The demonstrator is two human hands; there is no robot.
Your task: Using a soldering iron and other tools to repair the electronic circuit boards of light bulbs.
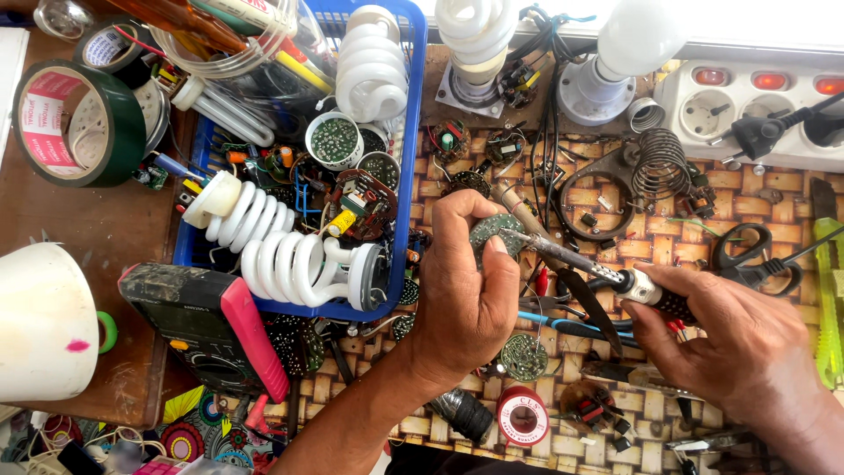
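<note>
My left hand (466, 290) pinches a small round green circuit board (495, 232) between thumb and fingers, held above the woven mat. In my right hand (734, 347) is a soldering iron (585, 264), gripped by its handle. Its metal tip points left and touches the edge of the board. The iron's black cable runs off to the right.
A blue basket (411, 132) of spiral lamp tubes and lamp circuit boards sits left of my hands. A black and pink multimeter (211, 325) lies below it. Scissors (747, 251), a coiled iron stand (659, 163), a power strip (756, 110), tape rolls, solder and loose boards crowd the mat.
</note>
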